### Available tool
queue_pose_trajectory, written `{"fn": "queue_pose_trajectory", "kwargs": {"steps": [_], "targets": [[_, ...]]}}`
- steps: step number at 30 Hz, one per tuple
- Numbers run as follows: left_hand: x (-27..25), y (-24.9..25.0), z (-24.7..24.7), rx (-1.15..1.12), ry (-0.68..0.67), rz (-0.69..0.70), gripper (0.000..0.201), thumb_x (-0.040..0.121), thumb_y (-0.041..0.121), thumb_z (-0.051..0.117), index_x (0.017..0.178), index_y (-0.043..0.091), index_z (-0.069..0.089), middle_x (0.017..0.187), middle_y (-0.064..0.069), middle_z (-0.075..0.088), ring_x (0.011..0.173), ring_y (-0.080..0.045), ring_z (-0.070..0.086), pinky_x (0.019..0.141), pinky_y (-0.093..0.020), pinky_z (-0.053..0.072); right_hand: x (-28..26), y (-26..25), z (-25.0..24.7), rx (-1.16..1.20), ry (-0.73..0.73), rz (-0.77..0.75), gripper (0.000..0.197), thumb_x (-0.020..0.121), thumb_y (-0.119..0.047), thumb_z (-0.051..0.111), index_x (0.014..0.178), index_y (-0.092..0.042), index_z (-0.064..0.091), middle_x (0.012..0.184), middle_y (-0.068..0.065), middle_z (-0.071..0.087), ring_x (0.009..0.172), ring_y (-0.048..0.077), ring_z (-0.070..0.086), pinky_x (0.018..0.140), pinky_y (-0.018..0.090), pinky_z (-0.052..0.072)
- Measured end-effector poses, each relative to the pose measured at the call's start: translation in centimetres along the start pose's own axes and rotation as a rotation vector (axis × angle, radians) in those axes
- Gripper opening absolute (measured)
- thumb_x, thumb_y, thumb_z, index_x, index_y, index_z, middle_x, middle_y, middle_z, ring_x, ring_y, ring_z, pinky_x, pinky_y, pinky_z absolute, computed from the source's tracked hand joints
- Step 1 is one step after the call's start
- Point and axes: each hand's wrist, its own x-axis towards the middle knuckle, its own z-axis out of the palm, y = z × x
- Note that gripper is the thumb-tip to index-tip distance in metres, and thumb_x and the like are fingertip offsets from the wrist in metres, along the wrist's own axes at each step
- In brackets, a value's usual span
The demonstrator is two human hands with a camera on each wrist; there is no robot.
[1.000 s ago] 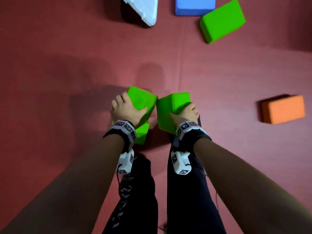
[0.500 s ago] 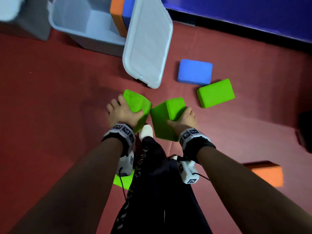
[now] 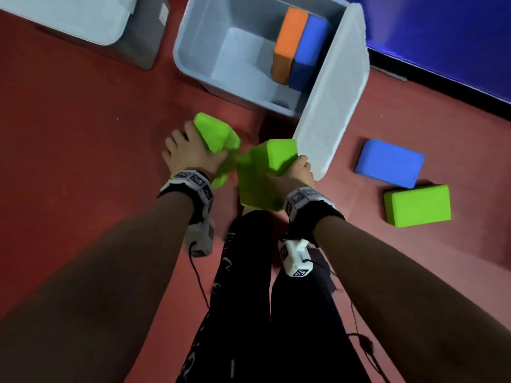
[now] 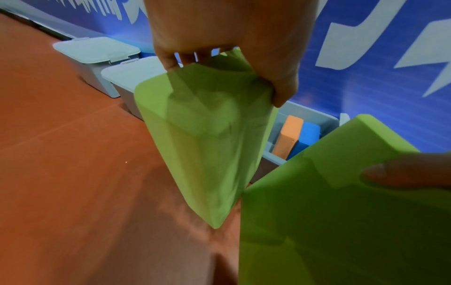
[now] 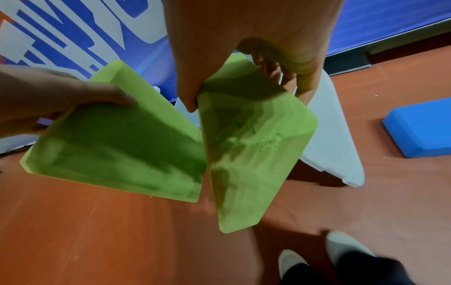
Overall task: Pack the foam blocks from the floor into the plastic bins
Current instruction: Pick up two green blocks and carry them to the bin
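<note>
noted left hand (image 3: pixel 190 156) clamped, thumb opposite fingers, on one green foam block (image 3: pixel 217 139), held off the red floor (image 3: pixel 83 134). right hand (image 3: pixel 293 172) gripped likewise on a second green block (image 3: pixel 262 172), lower corners of the two nearly touching. open grey bin (image 3: pixel 193 59) just ahead, holding orange block (image 3: pixel 290 45) and blue block (image 3: pixel 307 53) on end; lid (image 3: pixel 334 106) leaned against its rim. blue floor block (image 3: pixel 390 163) and green floor block (image 3: pixel 417 205) observed to the right.

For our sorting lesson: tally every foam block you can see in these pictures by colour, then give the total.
Green: 3, one in the left hand, one in the right hand, one on the floor
Blue: 2, one in the open bin, one on the floor
Orange: 1, in the open bin
Total: 6
</note>
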Motion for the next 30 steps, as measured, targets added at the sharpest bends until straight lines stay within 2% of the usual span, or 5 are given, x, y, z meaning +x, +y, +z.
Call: {"fn": "queue_pose_trajectory", "kwargs": {"steps": [7,19,23,26,30], "targets": [[11.1,1.7,-4.2,0.018,-0.007,0.007,0.093,0.066,0.057,0.069,0.137,0.010,0.032,0.131,-0.018,0.043,0.123,-0.039,0.038,0.098,-0.050,0.032,6.6,-9.6,-0.5,0.041,-0.007,0.017,0.083,0.068,-0.051,0.073,0.125,-0.005,0.034,0.130,0.014,0.043,0.122,0.035,0.044,0.103,0.044,0.036],[26.7,11.6,-11.0,-0.055,0.063,0.035,0.087,0.063,0.052,0.069,0.132,0.010,0.037,0.132,-0.015,0.045,0.122,-0.035,0.041,0.096,-0.047,0.035,19.3,-21.7,-8.6,0.097,0.104,0.019,0.086,0.067,-0.048,0.074,0.127,-0.004,0.033,0.132,0.014,0.042,0.122,0.034,0.044,0.102,0.043,0.039],[30.7,13.8,-10.4,-0.066,0.059,0.015,0.088,0.064,0.047,0.070,0.134,0.008,0.035,0.132,-0.013,0.044,0.120,-0.035,0.043,0.096,-0.046,0.037,22.7,-23.7,-8.3,0.125,0.204,0.042,0.085,0.069,-0.044,0.074,0.130,-0.002,0.032,0.130,0.015,0.041,0.119,0.037,0.045,0.101,0.043,0.038],[33.1,14.4,-8.3,-0.101,0.016,-0.001,0.089,0.065,0.046,0.070,0.135,0.005,0.033,0.131,-0.014,0.044,0.118,-0.037,0.046,0.096,-0.045,0.037,25.1,-24.3,-6.9,0.185,0.236,0.080,0.100,0.072,-0.037,0.074,0.147,-0.007,0.015,0.140,0.017,0.035,0.126,0.038,0.039,0.106,0.043,0.031],[36.7,14.3,-4.5,-0.169,-0.051,-0.001,0.089,0.069,0.051,0.072,0.133,0.002,0.033,0.131,-0.017,0.044,0.118,-0.038,0.047,0.095,-0.044,0.038,28.7,-24.6,-4.4,0.229,0.259,0.101,0.108,0.074,-0.035,0.072,0.151,-0.011,-0.001,0.142,0.017,0.032,0.129,0.037,0.035,0.108,0.041,0.027]]}}
